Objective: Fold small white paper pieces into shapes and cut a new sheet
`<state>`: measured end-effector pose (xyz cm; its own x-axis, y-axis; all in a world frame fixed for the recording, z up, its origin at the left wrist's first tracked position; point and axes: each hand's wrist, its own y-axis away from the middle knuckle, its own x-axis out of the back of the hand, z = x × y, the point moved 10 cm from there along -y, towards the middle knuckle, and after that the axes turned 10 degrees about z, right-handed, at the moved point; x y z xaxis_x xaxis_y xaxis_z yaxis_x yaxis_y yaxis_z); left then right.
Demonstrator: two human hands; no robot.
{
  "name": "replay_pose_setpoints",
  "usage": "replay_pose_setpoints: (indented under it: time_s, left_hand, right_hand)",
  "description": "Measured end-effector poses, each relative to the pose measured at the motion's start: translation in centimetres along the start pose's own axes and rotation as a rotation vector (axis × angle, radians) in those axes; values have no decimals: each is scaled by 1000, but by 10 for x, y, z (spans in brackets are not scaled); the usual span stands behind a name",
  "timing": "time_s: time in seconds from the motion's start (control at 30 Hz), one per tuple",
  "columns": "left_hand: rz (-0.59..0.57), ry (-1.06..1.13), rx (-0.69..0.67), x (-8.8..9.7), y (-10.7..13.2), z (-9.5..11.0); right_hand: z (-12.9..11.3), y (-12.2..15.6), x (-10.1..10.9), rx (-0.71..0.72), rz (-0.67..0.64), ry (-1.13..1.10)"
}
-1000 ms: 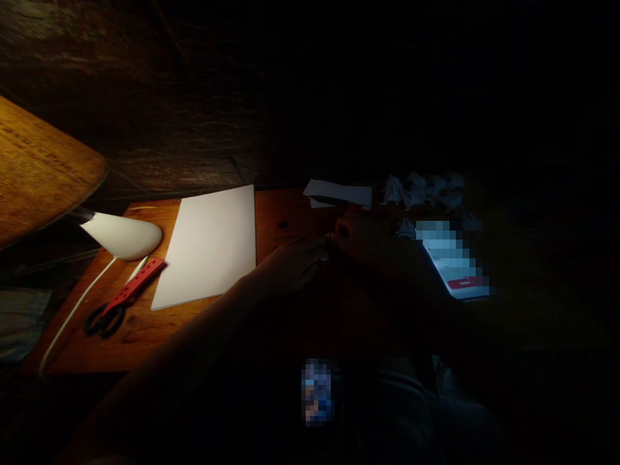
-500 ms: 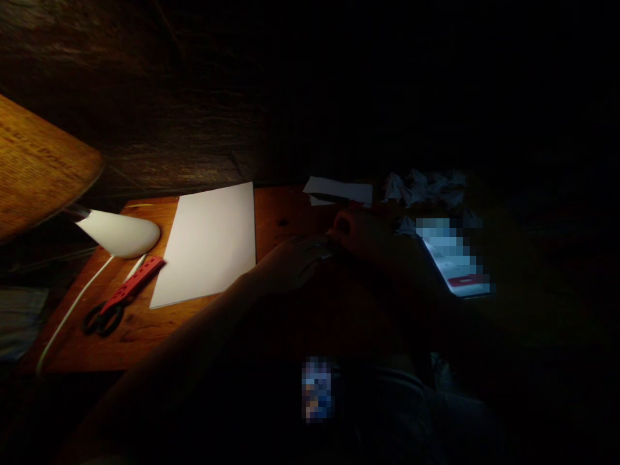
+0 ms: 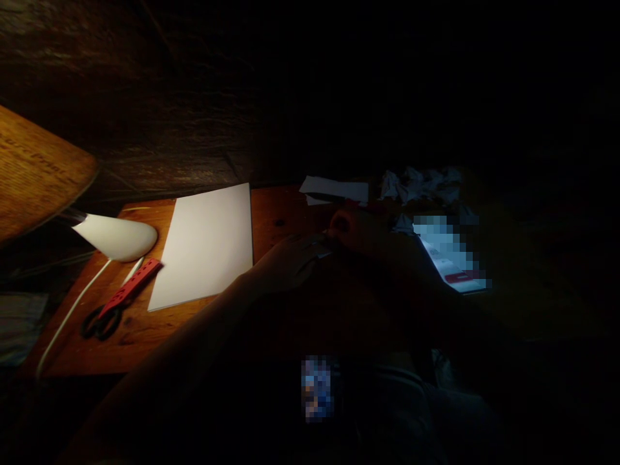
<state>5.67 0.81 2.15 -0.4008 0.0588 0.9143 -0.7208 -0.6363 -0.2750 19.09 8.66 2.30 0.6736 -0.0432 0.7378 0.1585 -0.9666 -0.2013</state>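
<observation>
My left hand reaches in from the lower left, its fingers over a small pale piece of paper low above the wooden table. Close against its fingertips, my right hand is curled, thumb and forefinger bent into a ring, pinching the same piece. Deep shadow covers both hands, and most of the paper is hidden by fingers. Just behind them lie white paper strips with a dark, thin object across them. Several folded or crumpled paper pieces sit beyond my right hand.
A stack of white sheets lies left on the wooden table. Beside it are scissors with a red sheath-like piece, and a lamp base with a white cord. A lit phone lies at right.
The view has shifted slightly, so the table things appear a little further left. Both hands stay together around the small paper, with only slight finger movement.
</observation>
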Motion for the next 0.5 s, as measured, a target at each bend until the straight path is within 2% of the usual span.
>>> replay_pose_setpoints:
  time_s: [0.2,0.5]
  left_hand:
    - [8,24,3,3,-2,-1]
    - [63,135,18,2,1,-7]
  right_hand:
    - [5,0,-5,-8,-48,-55]
    - [6,-4,-1,-8,-4,-10]
